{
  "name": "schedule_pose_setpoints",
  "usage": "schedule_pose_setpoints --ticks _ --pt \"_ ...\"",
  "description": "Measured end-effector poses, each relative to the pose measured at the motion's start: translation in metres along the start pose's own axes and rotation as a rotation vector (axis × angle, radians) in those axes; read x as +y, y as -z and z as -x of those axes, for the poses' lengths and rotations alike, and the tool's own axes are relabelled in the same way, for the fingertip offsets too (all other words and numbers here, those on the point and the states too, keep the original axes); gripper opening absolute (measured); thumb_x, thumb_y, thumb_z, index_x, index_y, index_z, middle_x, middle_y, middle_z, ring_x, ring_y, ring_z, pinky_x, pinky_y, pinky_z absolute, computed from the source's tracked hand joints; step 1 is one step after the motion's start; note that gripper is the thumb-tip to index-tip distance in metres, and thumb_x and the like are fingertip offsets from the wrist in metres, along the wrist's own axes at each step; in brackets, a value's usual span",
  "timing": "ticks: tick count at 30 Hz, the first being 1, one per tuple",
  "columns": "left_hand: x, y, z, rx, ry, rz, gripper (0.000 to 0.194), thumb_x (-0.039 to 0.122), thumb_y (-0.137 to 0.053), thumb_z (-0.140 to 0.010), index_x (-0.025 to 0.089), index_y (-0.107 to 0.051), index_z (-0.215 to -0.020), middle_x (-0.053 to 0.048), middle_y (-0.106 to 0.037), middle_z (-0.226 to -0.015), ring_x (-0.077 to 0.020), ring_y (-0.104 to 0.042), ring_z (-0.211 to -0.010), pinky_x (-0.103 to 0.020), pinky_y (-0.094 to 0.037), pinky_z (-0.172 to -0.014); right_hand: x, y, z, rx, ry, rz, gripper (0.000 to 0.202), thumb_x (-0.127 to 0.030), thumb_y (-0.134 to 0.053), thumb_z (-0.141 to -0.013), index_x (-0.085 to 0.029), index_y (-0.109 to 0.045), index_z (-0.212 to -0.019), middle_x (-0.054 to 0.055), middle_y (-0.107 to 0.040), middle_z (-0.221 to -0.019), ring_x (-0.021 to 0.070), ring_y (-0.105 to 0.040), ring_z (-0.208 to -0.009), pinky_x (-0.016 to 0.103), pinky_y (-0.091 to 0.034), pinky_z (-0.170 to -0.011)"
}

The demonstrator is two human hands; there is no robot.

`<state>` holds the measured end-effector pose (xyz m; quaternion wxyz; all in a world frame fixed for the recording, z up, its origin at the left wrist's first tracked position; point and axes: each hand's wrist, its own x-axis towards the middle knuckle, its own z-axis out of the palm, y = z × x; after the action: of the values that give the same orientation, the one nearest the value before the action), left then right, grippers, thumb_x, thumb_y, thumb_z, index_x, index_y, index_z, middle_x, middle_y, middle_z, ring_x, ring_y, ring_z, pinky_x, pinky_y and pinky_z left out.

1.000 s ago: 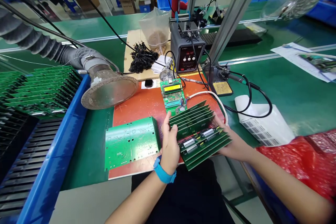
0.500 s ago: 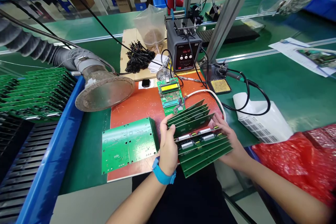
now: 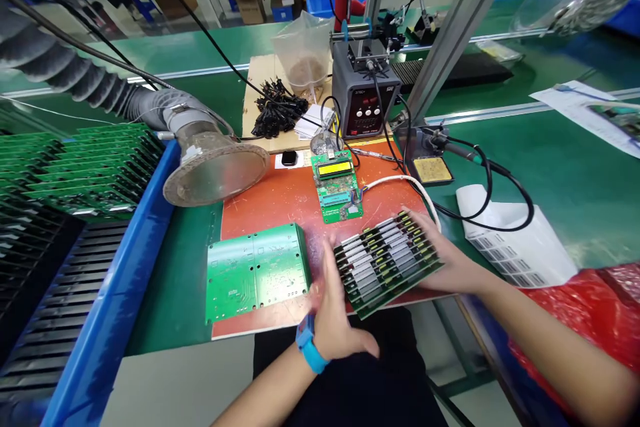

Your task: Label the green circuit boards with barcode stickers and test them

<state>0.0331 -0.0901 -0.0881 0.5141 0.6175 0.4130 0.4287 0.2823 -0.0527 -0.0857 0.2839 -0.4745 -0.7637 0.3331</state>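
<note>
A stack of green circuit boards [image 3: 390,260], with rows of white and yellow parts along the upper side, is tilted above the front edge of the orange mat. My left hand [image 3: 337,310] lies along the stack's left side, fingers stretched out and thumb spread away; a blue wrist strap is around that wrist. At the right side of the stack, my right hand [image 3: 440,253] grips the boards' edges, slightly blurred, its fingers partly behind them. Left of my left hand, a second stack of green circuit boards [image 3: 257,273] lies flat on the mat.
A small board with a yellow display [image 3: 336,170] lies on the orange mat [image 3: 240,207]. Behind stands a soldering station [image 3: 367,97]; its iron [image 3: 460,150] rests at right. A fume duct [image 3: 215,173] hangs at left over a blue bin [image 3: 125,240] of boards. Red bubble wrap [image 3: 565,347] is at right.
The fanned boards have come together into a tighter stack, tipped so their white parts show. My left hand has moved from gripping to lying open at their left side.
</note>
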Motion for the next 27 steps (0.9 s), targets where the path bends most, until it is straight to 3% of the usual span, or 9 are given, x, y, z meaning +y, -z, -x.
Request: schedule_pose_setpoints --ticks 3,5,8,12,15,19,23,25,27 --pt "-0.009 0.000 0.011 -0.060 0.040 -0.282 0.143 0.057 -0.078 -0.055 0.016 0.027 -0.141 -0.027 -0.011 -0.152 -0.0419 -0.014 -0.139 -0.062 -0.023 -0.107 0.001 0.001 0.004 -0.115 -0.062 -0.022 0.123 -0.040 -0.079 -0.061 -0.023 0.006 -0.148 0.015 -0.025 -0.151 0.0315 -0.023 -0.139 0.051 -0.022 -0.111" --pt "-0.014 -0.005 0.013 -0.011 0.050 -0.408 0.126 0.036 -0.074 -0.071 0.016 0.030 -0.140 -0.026 -0.008 -0.152 -0.0389 -0.012 -0.140 -0.059 -0.028 -0.106 0.002 0.001 0.005 -0.217 -0.108 -0.069 0.127 -0.041 -0.078 -0.063 -0.023 0.016 -0.146 0.014 -0.027 -0.151 0.0300 -0.028 -0.137 0.049 -0.027 -0.109" --pt "-0.015 -0.012 0.011 0.052 0.049 -0.480 0.108 0.018 -0.064 -0.078 0.016 0.021 -0.144 -0.025 -0.007 -0.153 -0.0380 -0.010 -0.141 -0.057 -0.029 -0.107 0.000 0.001 0.004 -0.208 -0.110 -0.059 0.106 -0.039 -0.068 -0.075 -0.022 0.007 -0.148 0.013 -0.026 -0.151 0.0286 -0.027 -0.138 0.048 -0.023 -0.111" --pt "0.007 -0.010 -0.002 0.114 0.108 -0.358 0.104 0.025 -0.073 -0.071 0.019 -0.004 -0.148 -0.020 -0.026 -0.149 -0.0385 -0.021 -0.138 -0.059 -0.027 -0.108 -0.018 0.016 -0.004 -0.130 -0.201 -0.066 0.092 -0.039 -0.072 -0.071 -0.020 -0.024 -0.146 0.012 -0.044 -0.142 0.0334 -0.034 -0.133 0.053 -0.024 -0.110" --pt "0.026 0.000 -0.018 0.072 0.184 -0.145 0.095 0.037 -0.078 -0.065 0.023 -0.027 -0.144 -0.015 -0.045 -0.139 -0.0373 -0.037 -0.131 -0.059 -0.031 -0.107 -0.042 0.034 -0.015 -0.260 -0.410 -0.274 0.071 -0.039 -0.075 -0.069 -0.023 -0.049 -0.133 0.008 -0.061 -0.126 0.0340 -0.051 -0.121 0.052 -0.039 -0.103" --pt "0.033 0.007 -0.029 0.006 0.310 -0.022 0.063 0.046 -0.066 -0.076 0.021 -0.049 -0.131 -0.015 -0.059 -0.124 -0.0348 -0.050 -0.121 -0.057 -0.036 -0.103 -0.062 0.041 -0.030 -0.379 -0.724 -0.631 0.046 -0.041 -0.065 -0.078 -0.026 -0.061 -0.121 0.004 -0.067 -0.117 0.0300 -0.061 -0.109 0.048 -0.048 -0.097" --pt "0.045 0.022 0.006 0.050 0.310 -0.089 0.054 0.045 -0.056 -0.084 0.021 -0.050 -0.132 -0.014 -0.052 -0.135 -0.0342 -0.040 -0.131 -0.056 -0.033 -0.106 -0.061 0.032 -0.037 -0.284 -0.831 -0.658 0.043 -0.042 -0.067 -0.076 -0.026 -0.065 -0.116 0.004 -0.068 -0.115 0.0292 -0.062 -0.108 0.045 -0.049 -0.098" --pt "0.058 0.047 0.035 -0.115 0.270 -0.154 0.060 0.045 -0.065 -0.078 0.025 -0.050 -0.133 -0.011 -0.047 -0.140 -0.0361 -0.040 -0.130 -0.056 -0.038 -0.103 -0.060 0.028 -0.038 -0.279 -0.847 -0.648 0.042 -0.043 -0.068 -0.075 -0.026 -0.067 -0.114 0.004 -0.070 -0.111 0.0304 -0.063 -0.106 0.046 -0.052 -0.095" --pt "0.068 0.082 0.059 -0.303 0.190 -0.090 0.048 0.044 -0.072 -0.072 0.034 -0.063 -0.118 -0.004 -0.065 -0.120 -0.0307 -0.061 -0.110 -0.046 -0.049 -0.095 -0.062 0.022 -0.039 -0.273 -0.863 -0.630 0.042 -0.045 -0.068 -0.075 -0.025 -0.068 -0.112 0.005 -0.071 -0.109 0.0305 -0.064 -0.104 0.045 -0.054 -0.092"
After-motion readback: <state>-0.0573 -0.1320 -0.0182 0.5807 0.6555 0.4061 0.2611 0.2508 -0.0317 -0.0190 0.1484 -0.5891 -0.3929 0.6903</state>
